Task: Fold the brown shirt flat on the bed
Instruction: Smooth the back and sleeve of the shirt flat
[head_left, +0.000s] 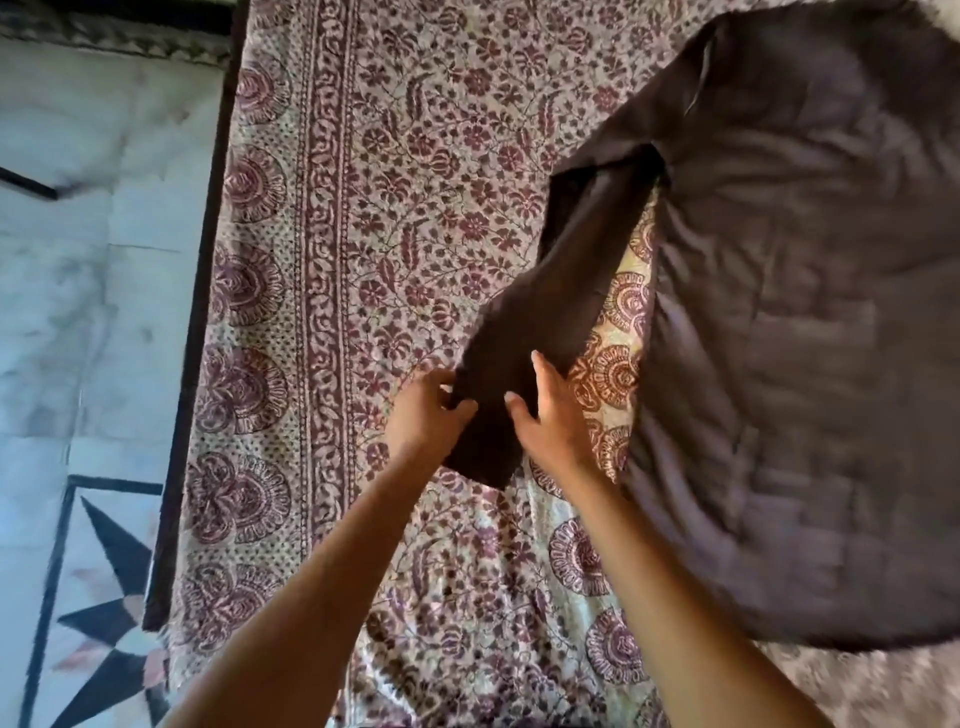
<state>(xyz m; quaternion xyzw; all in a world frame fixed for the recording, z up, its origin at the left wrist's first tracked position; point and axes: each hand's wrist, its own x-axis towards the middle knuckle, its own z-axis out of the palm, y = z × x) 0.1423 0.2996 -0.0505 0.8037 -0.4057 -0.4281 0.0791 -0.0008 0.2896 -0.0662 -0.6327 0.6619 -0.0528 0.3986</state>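
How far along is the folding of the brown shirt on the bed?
Done: the brown shirt lies spread over the patterned bedsheet, its body blurred. In hand: the left hand pinches the end of one sleeve, and the right hand rests flat against it. Left: no fold shows yet, so the sleeves and body are still to fold.

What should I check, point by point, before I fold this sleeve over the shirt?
1. Left hand pinches the sleeve end: ok.
2. Right hand grips the sleeve: not ok, its fingers lie open against the cloth.
3. Sleeve is straight: ok, it runs to the shoulder without a twist.
4. Shirt body lies flat: cannot tell, it is blurred.
5. Bedsheet beside the shirt is smooth: ok.
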